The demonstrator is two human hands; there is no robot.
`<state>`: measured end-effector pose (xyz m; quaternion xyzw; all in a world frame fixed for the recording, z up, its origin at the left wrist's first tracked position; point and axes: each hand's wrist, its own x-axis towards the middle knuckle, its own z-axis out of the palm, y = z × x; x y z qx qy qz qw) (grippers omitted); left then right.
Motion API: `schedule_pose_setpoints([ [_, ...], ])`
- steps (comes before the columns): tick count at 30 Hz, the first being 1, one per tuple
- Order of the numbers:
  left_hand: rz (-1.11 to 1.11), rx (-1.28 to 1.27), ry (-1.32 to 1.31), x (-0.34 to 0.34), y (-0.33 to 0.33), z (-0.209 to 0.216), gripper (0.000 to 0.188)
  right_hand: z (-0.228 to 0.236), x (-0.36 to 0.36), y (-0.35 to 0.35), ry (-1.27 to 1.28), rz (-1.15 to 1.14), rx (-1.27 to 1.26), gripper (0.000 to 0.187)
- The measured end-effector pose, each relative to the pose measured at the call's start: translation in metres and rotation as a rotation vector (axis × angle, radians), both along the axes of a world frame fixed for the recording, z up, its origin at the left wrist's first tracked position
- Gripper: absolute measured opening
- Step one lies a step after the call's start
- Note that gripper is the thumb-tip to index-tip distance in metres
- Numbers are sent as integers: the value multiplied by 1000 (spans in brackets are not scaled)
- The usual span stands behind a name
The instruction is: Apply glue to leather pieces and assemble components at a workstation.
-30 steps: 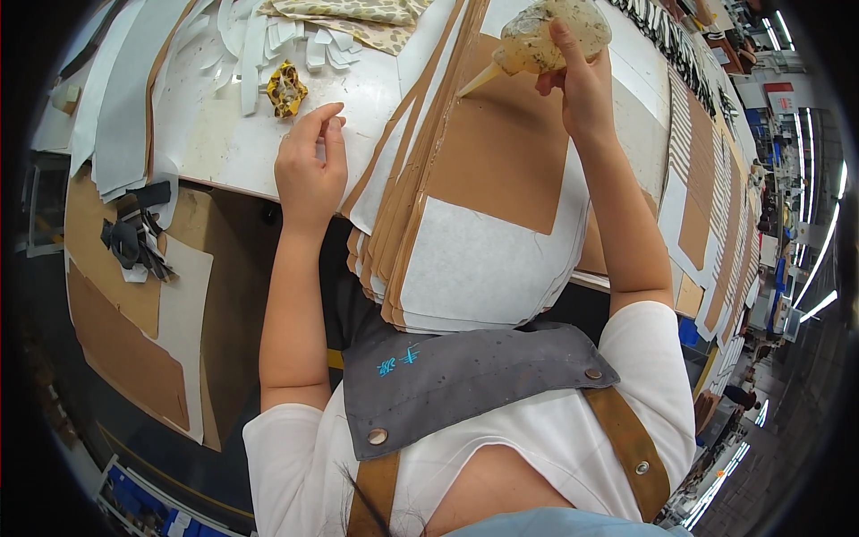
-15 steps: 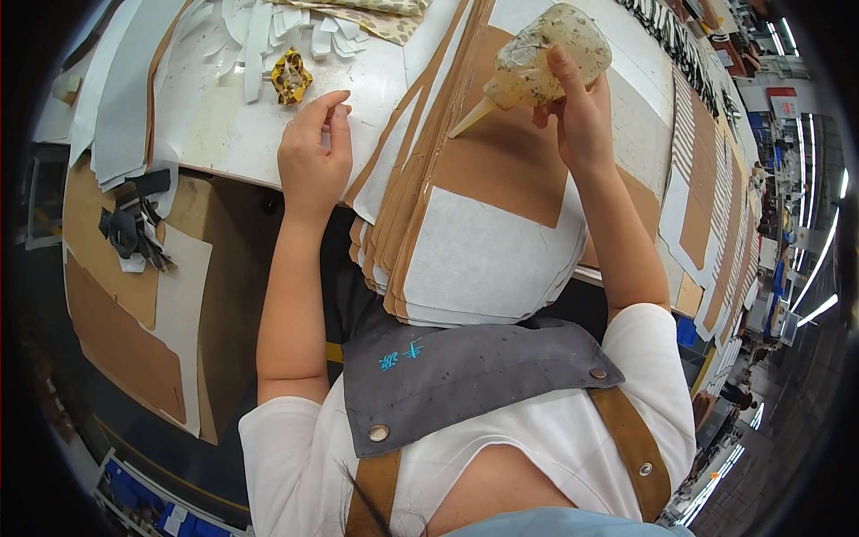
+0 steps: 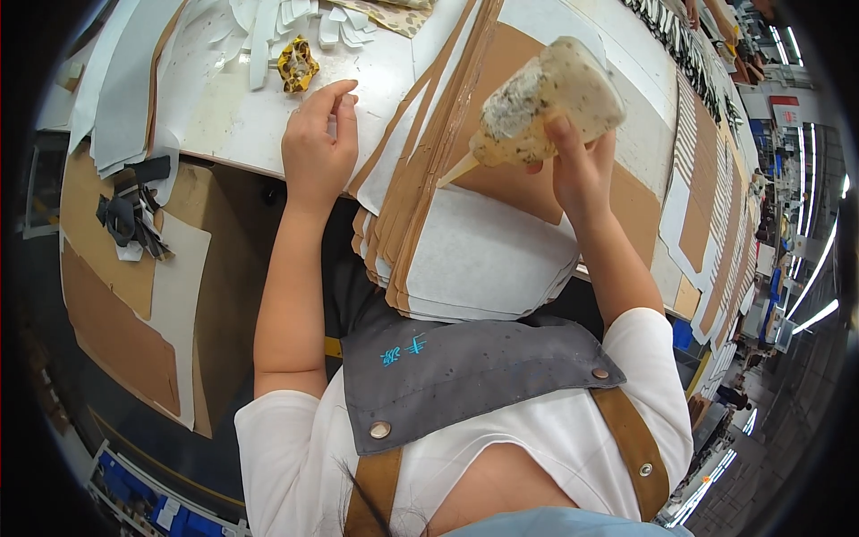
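My right hand (image 3: 580,166) is wrapped round a cloudy, stained squeeze bottle (image 3: 559,98). The bottle tilts down to the left, and its narrow nozzle tip is at the left edge of the top sheet in a stack of brown and white sheets (image 3: 488,255). Along that edge the layered sheets are fanned, with a wet-looking shine on part of them. My left hand (image 3: 320,134) rests on the white table left of the stack, fingers loosely curved and apart, holding nothing. Just beyond its fingertips lies a crumpled yellow and black wad (image 3: 297,64).
White strips (image 3: 264,40) and a patterned piece (image 3: 394,13) lie at the far side. Grey-white sheets (image 3: 125,80) are piled at the left. Below them, a box (image 3: 183,215) carries black scraps (image 3: 134,215). Striped brown and white panels (image 3: 707,206) line the right side.
My right hand has brought the bottle nearer to me, its nozzle sliding along the stack's left edge. My left hand has shifted only slightly.
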<state>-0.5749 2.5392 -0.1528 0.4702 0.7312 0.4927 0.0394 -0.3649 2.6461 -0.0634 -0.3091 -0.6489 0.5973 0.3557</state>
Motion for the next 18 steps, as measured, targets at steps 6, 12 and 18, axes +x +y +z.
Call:
schedule_pose_setpoints([
  [6, -10, 8, 17, -1, 0, -2, 19, -8, 9, 23, -11, -5, 605, 69],
  [12, 7, 27, -12, 1, 1, -2, 17, -12, -2, 50, 80, -40, 621, 62],
  [18, 11, 53, -26, 2, 4, -1, 16, -19, -5, 96, 91, -136, 775, 52],
])
